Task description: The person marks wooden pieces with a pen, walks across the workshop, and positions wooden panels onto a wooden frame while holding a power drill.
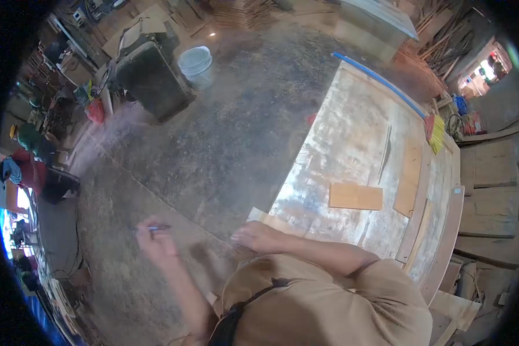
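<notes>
My left hand (157, 243) is raised over the floor at the lower left, slightly blurred. Between its fingers is a slim dark pen (160, 228), pointing right. My right hand (256, 237) is at the near left corner of a worn, pale-topped table (323, 167), its fingers curled in. Whatever they may grip is hidden from this angle. Just above that hand a light flat piece (259, 215) shows at the table's corner.
On the table lie a short orange-brown board (356, 196), a longer board (408, 179) and several strips. A yellow-bristled broom (435, 134) is at its far right. Beyond stand a white bucket (195, 67) and a dark machine (150, 81). A person (32, 173) is at far left.
</notes>
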`<state>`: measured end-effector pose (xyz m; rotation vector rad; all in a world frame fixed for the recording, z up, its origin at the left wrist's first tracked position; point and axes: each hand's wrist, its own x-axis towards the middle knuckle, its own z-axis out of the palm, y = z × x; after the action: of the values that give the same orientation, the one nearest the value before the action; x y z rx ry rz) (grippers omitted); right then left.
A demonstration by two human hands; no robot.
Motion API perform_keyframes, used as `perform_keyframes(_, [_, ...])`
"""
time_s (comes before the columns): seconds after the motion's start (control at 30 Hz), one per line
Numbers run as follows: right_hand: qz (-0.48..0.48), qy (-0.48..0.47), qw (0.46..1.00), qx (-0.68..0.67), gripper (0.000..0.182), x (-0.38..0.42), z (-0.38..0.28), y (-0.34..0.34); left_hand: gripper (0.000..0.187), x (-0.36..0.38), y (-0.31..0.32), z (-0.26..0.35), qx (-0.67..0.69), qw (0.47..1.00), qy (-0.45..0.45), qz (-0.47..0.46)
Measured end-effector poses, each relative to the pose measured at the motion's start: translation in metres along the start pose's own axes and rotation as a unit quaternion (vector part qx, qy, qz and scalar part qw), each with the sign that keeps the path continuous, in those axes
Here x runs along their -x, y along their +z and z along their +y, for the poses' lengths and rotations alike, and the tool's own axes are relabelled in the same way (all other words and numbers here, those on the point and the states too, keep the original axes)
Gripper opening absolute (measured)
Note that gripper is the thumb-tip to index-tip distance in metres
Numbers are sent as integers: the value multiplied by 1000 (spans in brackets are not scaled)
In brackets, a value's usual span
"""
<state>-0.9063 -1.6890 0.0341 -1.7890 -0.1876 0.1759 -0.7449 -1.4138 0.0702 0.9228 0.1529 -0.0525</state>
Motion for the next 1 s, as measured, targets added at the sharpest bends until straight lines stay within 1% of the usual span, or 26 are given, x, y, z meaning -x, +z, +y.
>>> perform_keyframes(0.1, [32, 89, 996, -6, 34, 22, -22, -22, 27, 2, 5, 28, -201, 977, 77, 6])
perform_keyframes(0.13, [50, 60, 997, 18, 33, 22, -20, -24, 26, 13, 15, 33, -317, 948, 16, -31])
perform_keyframes(0.17, [75, 34, 996, 45, 32, 22, -18, -26, 26, 34, 29, 31, -427, 900, -45, -74])
perform_keyframes(0.2, [100, 10, 993, 70, 31, 24, -17, -28, 28, 54, 37, 24, -531, 833, -103, -117])
perform_keyframes(0.23, [94, -6, 994, 60, 30, 24, -17, -29, 33, 67, 30, 2, -578, 786, -41, -217])
perform_keyframes(0.3, [75, -42, 996, 38, 29, 21, -16, -31, 37, 89, 23, -33, -612, 706, 14, -357])
perform_keyframes(0.37, [12, 48, 996, 70, 28, 19, -28, -38, 38, 105, 36, -40, -612, 681, -13, -403])
perform_keyframes(0.4, [-24, 92, 992, 86, 27, 19, -32, -40, 38, 110, 47, -35, -616, 675, -34, -405])
perform_keyframes(0.43, [1, 56, 996, 68, 27, 21, -30, -39, 39, 111, 55, -33, -620, 670, -54, -405])
perform_keyframes(0.5, [33, -18, 999, 29, 27, 25, -28, -36, 37, 106, 51, -37, -624, 657, -60, -420])
perform_keyframes(0.53, [46, -29, 998, 45, 27, 25, -30, -37, 36, 107, 47, -36, -630, 657, -64, -409])
perform_keyframes(0.6, [33, -71, 995, 58, 28, 23, -40, -38, 35, 111, 55, -33, -656, 638, -81, -396])
perform_keyframes(0.63, [22, -27, 994, 107, 27, 25, -32, -32, 32, 111, 60, -34, -673, 603, -77, -421])
perform_keyframes(0.67, [13, -26, 997, 65, 27, 22, -33, -31, 31, 106, 63, -36, -693, 567, -77, -439])
perform_keyframes(0.7, [8, -9, 996, 88, 28, 19, -47, -29, 25, 99, 58, -33, -733, 476, -130, -468])
perform_keyframes(0.73, [-3, -13, 990, 143, 28, 20, -44, -31, 24, 107, 27, -59, -664, 593, -50, -453])
perform_keyframes(0.77, [-8, -50, 989, 141, 26, 16, -37, -28, 24, 112, 3, -82, -584, 685, 51, -433])
perform_keyframes(0.8, [-11, -53, 992, 112, 23, 16, -39, -28, 22, 115, 18, -71, -591, 678, 13, -436])
perform_keyframes(0.83, [-38, -43, 992, 110, 22, 13, -42, -25, 21, 113, 36, -52, -592, 671, -26, -446])
perform_keyframes(0.9, [-70, -2, 991, 118, 21, 7, -44, -22, 19, 115, 40, -34, -604, 670, -39, -429])
perform_keyframes(0.93, [-84, -7, 989, 119, 21, 2, -45, -20, 18, 117, 38, -32, -603, 670, -49, -429])
perform_keyframes(1.0, [-102, -4, 988, 116, 20, 2, -48, -19, 17, 126, 34, -31, -623, 668, -32, -406])
